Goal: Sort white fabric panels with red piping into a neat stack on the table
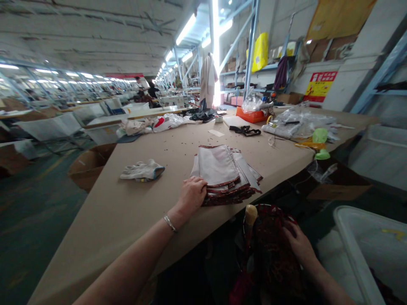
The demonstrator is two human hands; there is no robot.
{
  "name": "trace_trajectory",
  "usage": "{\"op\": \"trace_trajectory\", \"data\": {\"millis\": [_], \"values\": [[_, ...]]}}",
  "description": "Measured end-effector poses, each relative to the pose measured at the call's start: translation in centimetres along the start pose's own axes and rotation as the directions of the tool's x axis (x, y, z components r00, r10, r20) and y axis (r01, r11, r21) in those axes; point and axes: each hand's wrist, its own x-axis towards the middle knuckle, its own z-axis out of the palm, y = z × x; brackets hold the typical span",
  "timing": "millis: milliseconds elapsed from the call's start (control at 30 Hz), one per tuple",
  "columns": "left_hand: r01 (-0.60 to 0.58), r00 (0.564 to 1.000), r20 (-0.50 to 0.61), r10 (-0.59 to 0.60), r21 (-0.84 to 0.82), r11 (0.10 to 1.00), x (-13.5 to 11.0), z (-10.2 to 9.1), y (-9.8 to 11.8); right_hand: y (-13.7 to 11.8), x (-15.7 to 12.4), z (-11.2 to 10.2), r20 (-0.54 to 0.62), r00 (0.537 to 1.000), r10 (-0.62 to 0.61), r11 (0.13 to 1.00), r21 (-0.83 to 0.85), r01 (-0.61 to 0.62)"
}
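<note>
A stack of white fabric pieces (221, 165) with dark red patterned edges lies near the table's front edge, its layers slightly fanned to the right. My left hand (192, 195) is closed on the stack's near left corner, fingers bent over the edge. Below the table edge, my right hand (297, 241) has its fingers curled on a dark red patterned cloth (273, 245); shade hides the fingertips. Beside that cloth, a pale rounded end like a handle (251, 214) sticks up. A white work glove (143, 170) with a blue-trimmed cuff rests left of the stack.
The brown-covered table (152, 224) also bears black straps (244, 130), an orange container (251, 115), clear plastic bags (295, 123) and a small green fan-like object (320, 136). A white bin (349, 237) stands at right, a cardboard box (90, 167) at left.
</note>
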Motion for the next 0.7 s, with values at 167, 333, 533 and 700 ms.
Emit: {"op": "trace_trajectory", "data": {"millis": [167, 333, 533, 700], "values": [[0.076, 0.997, -0.012, -0.076, 0.023, 0.997, 0.8, -0.4, 0.6, -8.8, -0.3, -0.6, -0.002, 0.991, -0.135, 0.977, 0.166, 0.134], [0.091, 0.986, -0.138, -0.097, -0.049, 0.995, 1.5, -1.2, 1.9, -22.2, -0.5, -0.1, -0.016, 0.63, -0.776, 0.614, 0.205, 0.762], [0.032, 0.968, -0.239, -0.069, -0.154, 0.988, -0.1, -2.5, 4.0, -29.7, 1.7, 4.6, 0.392, 0.542, -0.744, 0.486, -0.24, 0.841], [0.03, 0.966, -0.244, -0.079, -0.201, 0.979, -2.8, -2.4, 3.8, -27.8, 4.8, 5.2, 0.422, 0.693, -0.585, 0.532, -0.446, 0.72]]}}
